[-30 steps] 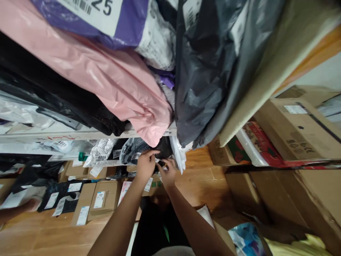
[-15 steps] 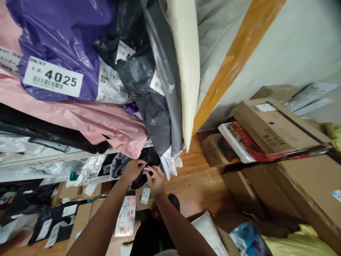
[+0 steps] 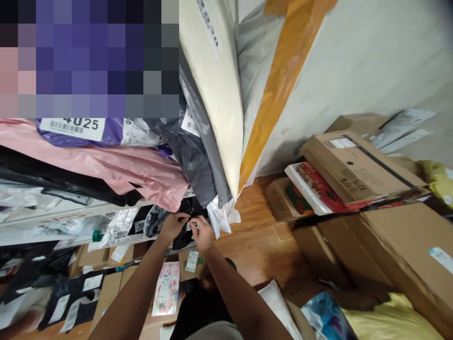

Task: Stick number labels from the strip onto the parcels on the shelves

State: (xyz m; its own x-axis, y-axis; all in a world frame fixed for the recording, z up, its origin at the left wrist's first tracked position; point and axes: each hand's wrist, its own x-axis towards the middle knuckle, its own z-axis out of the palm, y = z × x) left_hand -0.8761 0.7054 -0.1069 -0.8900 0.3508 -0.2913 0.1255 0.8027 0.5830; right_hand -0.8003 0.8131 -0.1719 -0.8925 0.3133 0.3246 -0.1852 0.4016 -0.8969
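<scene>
My left hand and my right hand meet at a black plastic parcel on a low shelf, under a pink bag. Both hands pinch the parcel with curled fingers; a small white label shows between them. Beside them on the same shelf lie a silver bag marked 4006 and a white bag.
Above hang a purple bag labelled 4025, grey bags and a cream mailer. Cardboard boxes stack at the right and line the wooden floor under the shelf. A yellow bag lies at the lower right.
The view has tilted upward and swung right, showing more wall. My hands have stayed at the black parcel, drawing closer together on it.
</scene>
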